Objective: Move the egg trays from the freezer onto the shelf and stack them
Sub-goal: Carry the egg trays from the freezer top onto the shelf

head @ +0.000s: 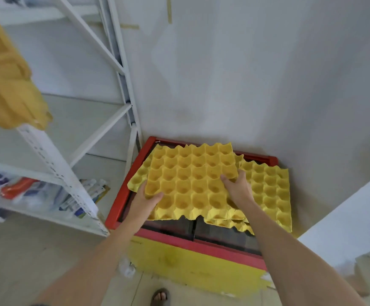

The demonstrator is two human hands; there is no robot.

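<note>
A yellow egg tray (pixel 190 182) is held over the chest freezer (pixel 192 244), which has a red frame, dark glass lids and a yellow front. My left hand (pixel 145 198) grips the tray's near left edge. My right hand (pixel 238 186) grips its right edge. More yellow egg trays (pixel 270 191) lie on the freezer's right side, partly under the held one. A stack of yellow trays (pixel 5 85) sits on the white metal shelf (pixel 58 164) at the upper left, blurred.
The shelf's slanted white braces (pixel 100 129) stand just left of the freezer. A lower shelf level holds packaged goods (pixel 20 188). A grey wall (pixel 245 74) backs the freezer, with a white ledge (pixel 345 228) at the right. A sandalled foot (pixel 160 297) stands on the floor.
</note>
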